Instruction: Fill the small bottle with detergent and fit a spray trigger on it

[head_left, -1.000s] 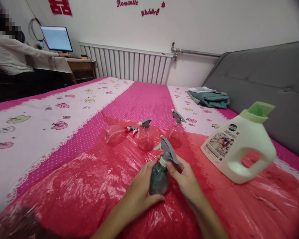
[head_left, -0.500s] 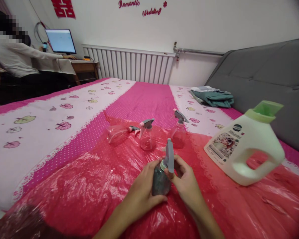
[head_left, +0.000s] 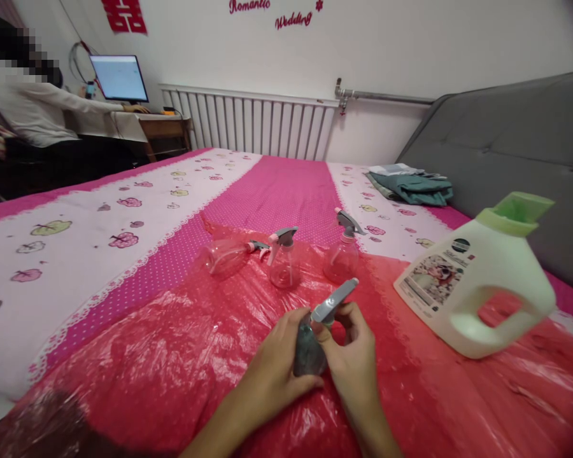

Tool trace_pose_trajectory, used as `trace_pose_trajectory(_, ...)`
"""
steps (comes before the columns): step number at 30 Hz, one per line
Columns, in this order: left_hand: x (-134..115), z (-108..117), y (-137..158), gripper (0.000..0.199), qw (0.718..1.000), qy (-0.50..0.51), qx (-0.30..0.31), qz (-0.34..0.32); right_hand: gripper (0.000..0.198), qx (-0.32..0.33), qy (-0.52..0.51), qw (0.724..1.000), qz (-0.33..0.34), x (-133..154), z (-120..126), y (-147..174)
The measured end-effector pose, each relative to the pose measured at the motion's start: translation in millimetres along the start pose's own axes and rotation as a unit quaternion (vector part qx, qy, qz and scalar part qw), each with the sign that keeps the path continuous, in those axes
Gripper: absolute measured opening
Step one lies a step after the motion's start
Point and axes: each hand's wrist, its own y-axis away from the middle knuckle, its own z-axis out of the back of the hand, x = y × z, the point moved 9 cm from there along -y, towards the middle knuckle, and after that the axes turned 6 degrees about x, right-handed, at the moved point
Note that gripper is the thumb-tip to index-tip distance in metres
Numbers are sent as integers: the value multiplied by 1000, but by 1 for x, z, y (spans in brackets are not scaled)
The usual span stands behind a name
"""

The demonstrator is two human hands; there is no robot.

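My left hand (head_left: pixel 277 362) is wrapped round the dark, see-through body of a spray bottle (head_left: pixel 309 350) standing on red plastic sheeting (head_left: pixel 172 356). At its neck, my right hand (head_left: pixel 353 356) grips the grey trigger head (head_left: pixel 334 302), whose nozzle points to the far right. Beyond my hands are three clear spray bottles with grey and pink heads. One bottle (head_left: pixel 219 257) lies on its side at the left, another bottle (head_left: pixel 285 267) stands in the middle, and a third bottle (head_left: pixel 342 257) stands at the right.
To the right stands a large pale detergent jug (head_left: pixel 520 267) with a green cap. Folded clothes (head_left: pixel 413 184) lie farther back on the bed, near the grey headboard (head_left: pixel 516 133). At the far left a person (head_left: pixel 33 105) sits by a desk with a monitor (head_left: pixel 119 77).
The grey trigger head has turned clockwise, from pointing away from me to pointing right. My right hand has turned with it; my left hand still holds the bottle's body.
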Motion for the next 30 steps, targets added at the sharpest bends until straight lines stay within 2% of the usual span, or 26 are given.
trace_pose_trajectory(5,-1,-2,1,79,1000,-6,-4,-9,56,-42,19,999,-10,-2,2,10)
trace_pose_trajectory(14,2,-3,1,86,1000,-14,-8,-19,66,49,-90,993,-54,-25,-9,11)
trace_pose_trajectory(18,4,-5,0,90,1000,-19,-3,-13,65,54,-102,992,-42,-20,-10,10)
trace_pose_trajectory(24,2,-4,1,94,1000,-6,1,-23,64,16,-112,993,-27,-13,-4,10)
trace_pose_trajectory(30,4,-4,1,95,1000,-20,2,-10,62,36,-93,995,-30,-15,-3,8)
